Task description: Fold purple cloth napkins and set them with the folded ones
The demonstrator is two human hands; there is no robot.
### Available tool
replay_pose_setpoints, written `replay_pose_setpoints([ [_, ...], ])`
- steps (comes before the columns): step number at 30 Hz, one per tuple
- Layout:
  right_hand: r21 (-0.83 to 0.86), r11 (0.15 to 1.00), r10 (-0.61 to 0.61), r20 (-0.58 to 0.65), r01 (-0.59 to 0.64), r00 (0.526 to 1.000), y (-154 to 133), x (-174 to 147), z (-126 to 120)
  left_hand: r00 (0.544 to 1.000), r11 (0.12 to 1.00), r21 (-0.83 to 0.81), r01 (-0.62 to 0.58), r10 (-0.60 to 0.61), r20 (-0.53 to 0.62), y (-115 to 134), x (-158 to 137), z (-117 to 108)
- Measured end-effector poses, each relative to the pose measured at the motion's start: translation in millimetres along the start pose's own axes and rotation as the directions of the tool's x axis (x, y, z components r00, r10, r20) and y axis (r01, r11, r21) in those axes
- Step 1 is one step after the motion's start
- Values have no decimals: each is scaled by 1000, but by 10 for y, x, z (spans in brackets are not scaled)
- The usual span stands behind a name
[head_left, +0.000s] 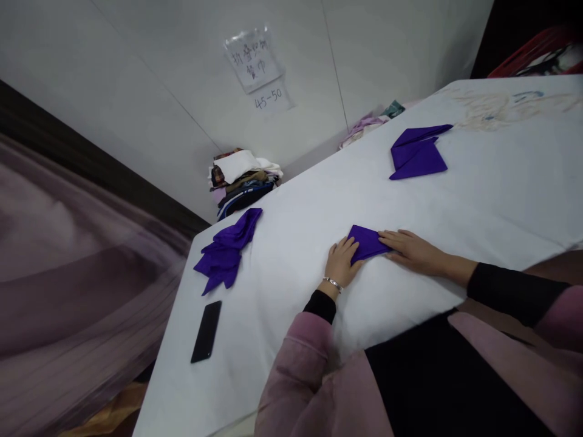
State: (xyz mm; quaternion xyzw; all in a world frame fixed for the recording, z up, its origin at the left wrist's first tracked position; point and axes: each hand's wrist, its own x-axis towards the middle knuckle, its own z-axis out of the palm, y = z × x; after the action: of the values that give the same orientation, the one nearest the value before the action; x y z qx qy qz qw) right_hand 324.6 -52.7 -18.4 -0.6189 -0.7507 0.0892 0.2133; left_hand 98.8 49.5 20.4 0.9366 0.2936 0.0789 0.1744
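A purple cloth napkin (365,243), folded into a small pointed shape, lies on the white-covered table (310,212) in front of me. My left hand (341,262), with a bracelet at the wrist, rests on the napkin's left edge, fingers spread and thumb along the lower side. From the other side, my right hand (410,250) lies flat with its stretched fingertips touching the right end. Neither hand lifts the cloth. Farther back to the right is another folded purple napkin (416,155). Crumpled purple cloths (228,252) lie near the table's left edge.
A black phone (206,332) lies at the table's left side. Behind the far edge are a stack of folded fabrics (243,182) and more cloths (364,127). Pale strands (492,112) are scattered at the far right. Handwritten paper signs (255,60) hang on the wall.
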Motion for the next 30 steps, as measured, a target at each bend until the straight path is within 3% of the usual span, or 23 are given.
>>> replay_pose_setpoints([
  [9, -17, 1000, 12, -36, -13, 999, -13, 28, -3, 993, 997, -81, -3, -7, -118, -84, -164, 77],
  [18, -52, 998, 41, -27, -42, 999, -12, 33, 11, 992, 996, -75, 45, -54, -113, -62, -125, 109],
  [25, -35, 998, 45, -19, -46, 999, 0, 38, 9, 975, 972, -91, 218, -222, -32, 63, -144, 14],
  [30, -40, 998, 41, -32, -43, 999, 17, 27, 29, 979, 978, -102, 180, -188, -78, 75, -126, 41],
])
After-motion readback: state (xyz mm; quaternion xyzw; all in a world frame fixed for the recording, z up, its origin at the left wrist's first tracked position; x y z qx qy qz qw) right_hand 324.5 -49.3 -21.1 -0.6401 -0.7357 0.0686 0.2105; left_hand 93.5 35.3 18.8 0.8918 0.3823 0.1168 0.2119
